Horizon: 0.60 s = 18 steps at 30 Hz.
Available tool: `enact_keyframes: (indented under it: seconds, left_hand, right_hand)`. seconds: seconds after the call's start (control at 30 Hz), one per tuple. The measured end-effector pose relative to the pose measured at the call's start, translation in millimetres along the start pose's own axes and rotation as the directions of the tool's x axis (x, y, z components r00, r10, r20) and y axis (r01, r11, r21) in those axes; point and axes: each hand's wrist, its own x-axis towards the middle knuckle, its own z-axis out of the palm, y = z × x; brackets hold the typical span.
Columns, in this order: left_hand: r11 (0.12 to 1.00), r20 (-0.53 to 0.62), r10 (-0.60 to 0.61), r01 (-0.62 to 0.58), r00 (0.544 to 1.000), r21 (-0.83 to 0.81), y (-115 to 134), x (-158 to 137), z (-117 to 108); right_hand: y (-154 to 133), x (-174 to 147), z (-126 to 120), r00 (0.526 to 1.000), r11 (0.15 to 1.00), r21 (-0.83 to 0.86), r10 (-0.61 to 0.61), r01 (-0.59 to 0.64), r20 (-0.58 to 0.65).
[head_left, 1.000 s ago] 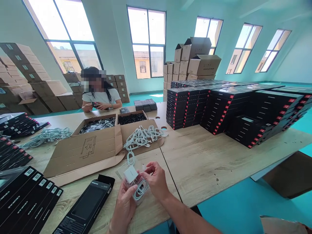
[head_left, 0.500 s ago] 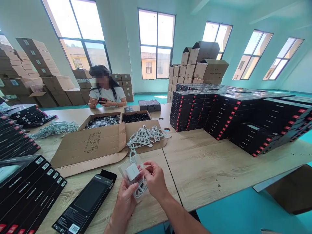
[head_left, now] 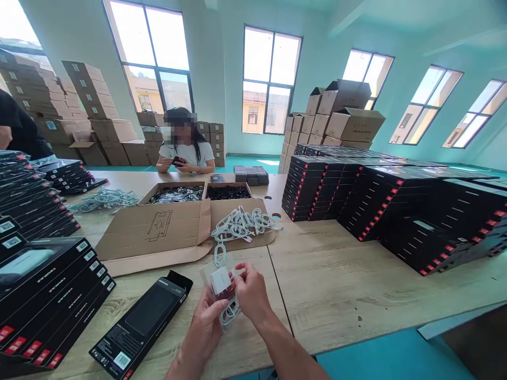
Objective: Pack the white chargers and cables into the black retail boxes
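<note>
View's panned left: person in black (head_left: 18,129) now at left edge. Black retail box (head_left: 144,319) lower left, white cable pile (head_left: 246,224) near center. Clear tray (head_left: 207,272) lower center, long axis upper-left to lower-right, wall charger (head_left: 221,279) at top. Left hand (head_left: 208,316) clamps it; right hand (head_left: 251,295) at its right rim, can't tell if pinching.

Pale turquoise painted walls (head_left: 325,63) span ten to two o'clock, set with tall, dark-framed glass windows (head_left: 256,53) bright with daylight. A light wood-grain tabletop (head_left: 336,285), seamed near six, spreads below; smooth turquoise floor (head_left: 356,364) shows at five and, sunlit, at twelve.
</note>
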Motion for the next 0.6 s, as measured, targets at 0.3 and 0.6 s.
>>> enact_keyframes:
  seconds: [0.3,0.6]
  left_hand:
    - [0.999,0.037,-0.007,0.008,0.999,-0.041,-1,2,-8]
    - [0.997,0.022,0.007,-0.006,1.000,-0.081,2,-2,-8]
  right_hand:
    - [8,0,1,0.999,0.985,0.168,0.028,-0.034,0.036]
    - [-9,-6,-4,0.957,0.840,-0.460,-0.235,0.287,0.168]
